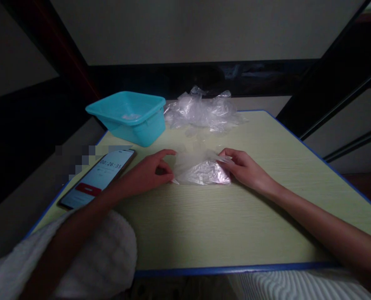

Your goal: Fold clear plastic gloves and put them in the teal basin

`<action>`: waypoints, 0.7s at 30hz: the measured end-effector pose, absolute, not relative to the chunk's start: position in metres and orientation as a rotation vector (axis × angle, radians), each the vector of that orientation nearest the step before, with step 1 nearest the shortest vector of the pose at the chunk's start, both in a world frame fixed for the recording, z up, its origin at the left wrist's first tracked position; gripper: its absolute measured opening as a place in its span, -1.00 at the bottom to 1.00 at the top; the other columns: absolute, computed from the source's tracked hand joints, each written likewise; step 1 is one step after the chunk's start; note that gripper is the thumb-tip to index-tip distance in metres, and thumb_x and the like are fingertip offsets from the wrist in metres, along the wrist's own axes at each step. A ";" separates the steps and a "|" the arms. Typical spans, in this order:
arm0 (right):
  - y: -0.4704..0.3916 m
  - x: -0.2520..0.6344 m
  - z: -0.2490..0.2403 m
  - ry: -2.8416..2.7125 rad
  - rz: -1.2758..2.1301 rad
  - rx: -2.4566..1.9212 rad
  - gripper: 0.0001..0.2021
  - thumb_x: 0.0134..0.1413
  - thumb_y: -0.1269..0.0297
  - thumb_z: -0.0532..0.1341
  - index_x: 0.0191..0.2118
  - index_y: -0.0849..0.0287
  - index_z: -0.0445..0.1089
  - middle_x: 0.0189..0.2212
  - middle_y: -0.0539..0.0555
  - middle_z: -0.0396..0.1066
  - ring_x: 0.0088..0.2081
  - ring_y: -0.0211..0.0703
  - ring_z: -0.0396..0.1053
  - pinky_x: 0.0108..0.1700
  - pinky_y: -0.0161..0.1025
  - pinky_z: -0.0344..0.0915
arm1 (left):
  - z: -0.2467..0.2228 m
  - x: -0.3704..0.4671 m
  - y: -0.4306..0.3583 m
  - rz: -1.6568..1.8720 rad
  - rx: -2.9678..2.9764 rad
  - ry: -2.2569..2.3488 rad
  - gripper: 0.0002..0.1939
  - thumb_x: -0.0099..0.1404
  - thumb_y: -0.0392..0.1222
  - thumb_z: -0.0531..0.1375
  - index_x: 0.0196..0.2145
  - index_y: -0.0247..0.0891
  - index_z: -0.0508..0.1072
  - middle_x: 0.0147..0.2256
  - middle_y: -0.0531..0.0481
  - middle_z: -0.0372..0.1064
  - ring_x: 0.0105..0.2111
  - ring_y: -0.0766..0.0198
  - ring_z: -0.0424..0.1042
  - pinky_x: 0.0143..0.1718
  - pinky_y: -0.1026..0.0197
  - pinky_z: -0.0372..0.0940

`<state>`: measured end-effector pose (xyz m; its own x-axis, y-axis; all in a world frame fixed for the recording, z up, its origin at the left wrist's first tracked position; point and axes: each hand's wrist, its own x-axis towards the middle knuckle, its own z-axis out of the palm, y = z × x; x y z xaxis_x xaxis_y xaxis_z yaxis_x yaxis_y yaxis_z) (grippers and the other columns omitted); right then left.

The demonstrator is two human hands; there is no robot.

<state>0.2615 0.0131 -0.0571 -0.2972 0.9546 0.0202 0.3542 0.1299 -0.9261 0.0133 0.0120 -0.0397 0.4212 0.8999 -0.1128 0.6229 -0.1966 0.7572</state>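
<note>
Right hand (243,168): right of centre, pinching the right edge of a crinkled clear plastic piece (199,171) between thumb and fingers.
Left hand (157,168): left of centre, index finger held apart, thumb at the piece's lower left corner; whether it gripped could not be told.
Clear plastic piece: lay mid-frame on the pale worktop (179,233), between both hands, long axis left to right; the right hand was nearer, overlapping it.
Upper centre: a plastic heap (204,110).
Upper left: a turquoise tub (150,127).
</note>
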 end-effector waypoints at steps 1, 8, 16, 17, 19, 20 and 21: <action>0.013 0.261 -0.058 -1.738 1.137 -1.284 -0.73 -0.02 0.06 0.15 -0.51 0.16 0.17 -0.75 -0.13 0.12 -0.69 -0.34 0.10 -0.67 -0.37 -0.01 | -0.040 0.013 0.012 0.470 1.911 1.301 -0.36 0.04 -0.16 0.15 0.09 -0.36 0.15 -0.48 0.06 0.44 -0.39 0.17 0.45 -0.31 0.18 0.27; 0.015 0.256 -0.058 -1.636 1.145 -1.360 -0.88 0.06 0.23 0.07 -0.39 0.15 0.16 -0.74 -0.09 0.28 -0.72 -0.26 0.25 -0.70 -0.37 0.09 | -0.043 0.017 0.012 0.509 1.865 1.363 -0.34 0.03 -0.20 0.14 0.11 -0.34 0.12 -0.50 0.09 0.42 -0.43 0.21 0.44 -0.40 0.24 0.25; 0.017 0.257 -0.060 -1.523 1.273 -1.317 -0.71 -0.06 0.25 0.14 -0.22 0.12 0.02 -0.72 -0.10 0.35 -0.71 -0.20 0.30 -0.65 -0.30 0.22 | -0.045 0.021 0.010 0.552 1.800 1.396 -0.33 0.01 -0.31 0.14 0.11 -0.36 0.10 -0.56 0.13 0.38 -0.49 0.27 0.41 -0.46 0.30 0.20; 0.017 0.257 -0.060 -1.522 1.273 -1.313 -0.65 -0.11 0.24 0.17 -0.21 0.12 0.02 -0.73 -0.11 0.34 -0.71 -0.22 0.28 -0.65 -0.31 0.20 | -0.046 0.022 0.009 0.567 1.797 1.393 -0.33 0.01 -0.32 0.14 0.11 -0.36 0.10 -0.57 0.14 0.38 -0.50 0.27 0.40 -0.46 0.30 0.20; 0.016 0.259 -0.060 -1.533 1.252 -1.301 -0.56 -0.21 0.25 0.23 -0.18 0.12 0.02 -0.73 -0.16 0.30 -0.71 -0.25 0.24 -0.65 -0.33 0.16 | -0.048 0.023 0.008 0.606 1.798 1.369 -0.32 0.01 -0.33 0.13 0.12 -0.33 0.08 -0.58 0.16 0.36 -0.51 0.29 0.39 -0.47 0.31 0.19; 0.015 0.259 -0.060 -1.544 1.236 -1.297 -0.53 -0.25 0.27 0.24 -0.17 0.13 0.03 -0.73 -0.17 0.28 -0.71 -0.26 0.23 -0.65 -0.35 0.14 | -0.049 0.023 0.007 0.623 1.797 1.357 -0.32 0.01 -0.33 0.13 0.13 -0.32 0.08 -0.59 0.17 0.35 -0.52 0.30 0.38 -0.47 0.31 0.19; 0.015 0.260 -0.060 -1.556 1.218 -1.295 -0.52 -0.26 0.28 0.23 -0.16 0.13 0.04 -0.73 -0.19 0.26 -0.71 -0.27 0.22 -0.65 -0.36 0.12 | -0.050 0.023 0.007 0.631 1.795 1.350 -0.32 0.02 -0.33 0.12 0.13 -0.31 0.08 -0.59 0.18 0.35 -0.53 0.30 0.37 -0.48 0.31 0.18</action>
